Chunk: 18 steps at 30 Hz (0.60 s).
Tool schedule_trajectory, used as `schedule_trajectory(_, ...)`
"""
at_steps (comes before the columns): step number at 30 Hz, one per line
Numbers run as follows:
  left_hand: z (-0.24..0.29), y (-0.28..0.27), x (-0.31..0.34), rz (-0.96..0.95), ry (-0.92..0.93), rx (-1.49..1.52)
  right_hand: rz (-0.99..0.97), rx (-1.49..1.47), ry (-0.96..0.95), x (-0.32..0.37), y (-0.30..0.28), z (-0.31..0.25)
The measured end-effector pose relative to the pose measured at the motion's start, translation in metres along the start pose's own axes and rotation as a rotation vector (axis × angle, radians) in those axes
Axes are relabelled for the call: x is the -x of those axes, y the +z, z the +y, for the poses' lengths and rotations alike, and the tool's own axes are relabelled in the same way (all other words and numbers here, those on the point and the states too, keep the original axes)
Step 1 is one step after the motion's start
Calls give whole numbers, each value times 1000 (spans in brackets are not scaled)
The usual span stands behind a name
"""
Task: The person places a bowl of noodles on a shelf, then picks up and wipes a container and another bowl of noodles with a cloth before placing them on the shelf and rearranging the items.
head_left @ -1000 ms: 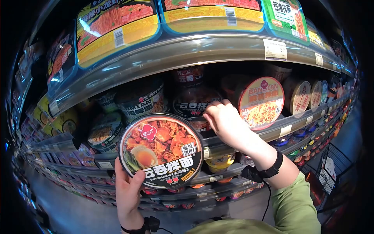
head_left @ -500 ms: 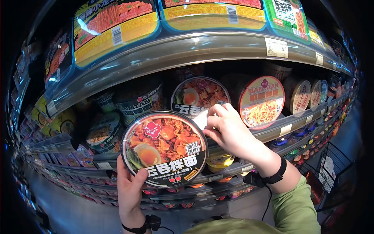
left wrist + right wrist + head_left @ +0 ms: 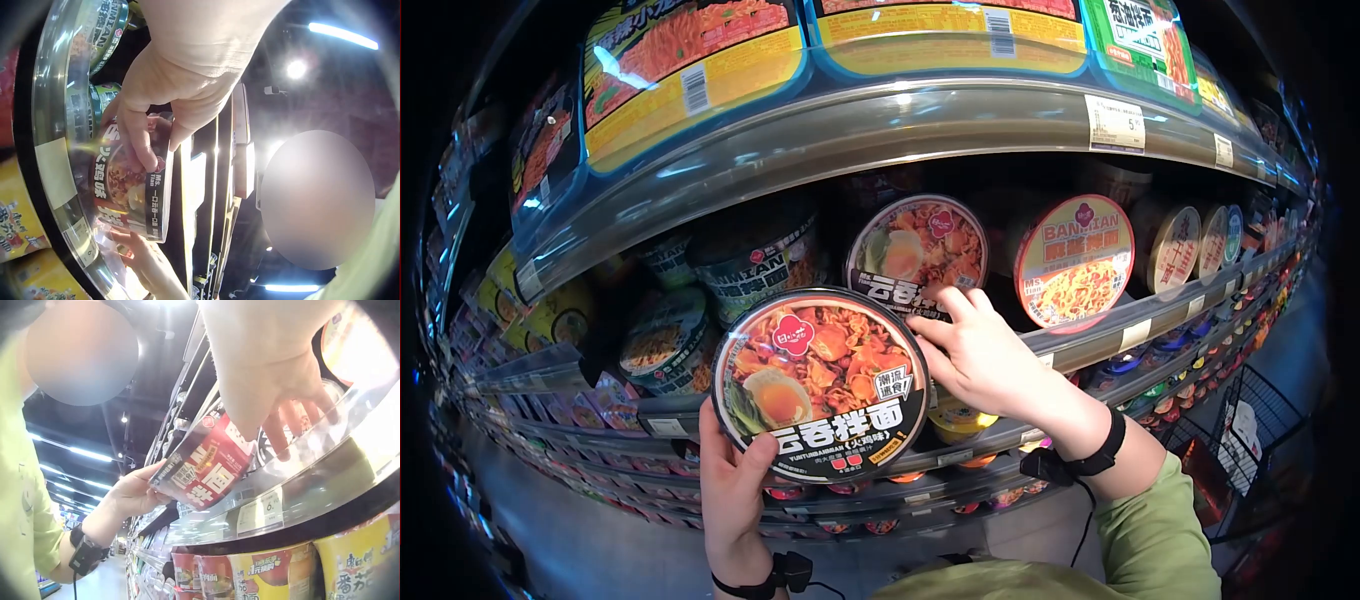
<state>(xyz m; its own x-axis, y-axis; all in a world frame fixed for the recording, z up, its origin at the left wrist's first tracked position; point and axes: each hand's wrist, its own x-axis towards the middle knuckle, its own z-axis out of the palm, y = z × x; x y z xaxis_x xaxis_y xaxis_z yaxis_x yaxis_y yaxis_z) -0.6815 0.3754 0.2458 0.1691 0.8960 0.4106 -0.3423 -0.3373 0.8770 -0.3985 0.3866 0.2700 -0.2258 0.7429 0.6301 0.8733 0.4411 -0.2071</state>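
My left hand (image 3: 735,490) grips a black-rimmed instant noodle bowl (image 3: 820,385), thumb over the lid's lower edge, in front of the shelf. The lid, picturing noodles and an egg, faces me. The left wrist view shows the fingers spread round the bowl's side. A second noodle bowl (image 3: 917,245) with a like lid stands tilted on the shelf behind it, lid toward me. My right hand (image 3: 990,350) is at that bowl's lower edge, fingers loosely extended against the lid. In the right wrist view, several fingertips (image 3: 284,453) lie over the lid behind the clear shelf lip.
A round orange-and-yellow noodle bowl (image 3: 1073,262) stands on edge to the right. Dark green noodle bowls (image 3: 665,340) are at the left. A thick shelf edge (image 3: 880,125) overhangs from above. Below runs the shelf's front lip (image 3: 1100,345). A black wire cart (image 3: 1250,430) stands at lower right.
The bowl on the shelf has tipped so its lid faces me. My right hand has drawn slightly down and its fingers have loosened. The left hand's bowl has shifted slightly right.
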Motion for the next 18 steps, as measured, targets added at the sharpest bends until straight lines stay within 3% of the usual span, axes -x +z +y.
schedule_trajectory(2,-2,-2,-1,8,-3,-15,-94,37,84,-9,1,2)
schedule_trajectory(4,-3,-4,-1,21,-7,-29,-60,67,48,-16,7,9)
schedule_trajectory(6,-4,-4,-1,48,-2,-95,-213,15,138,-26,8,10)
schedule_trajectory(8,-3,-5,-1,47,12,-99,-237,9,134,-32,10,11)
schedule_trajectory(14,5,10,-10,36,45,-96,-83,-16,69,-34,20,27)
schedule_trajectory(17,6,28,-24,8,56,-43,10,-237,67,-32,-1,31)
schedule_trajectory(18,6,35,-30,-14,56,11,93,-176,-121,-32,-8,40)
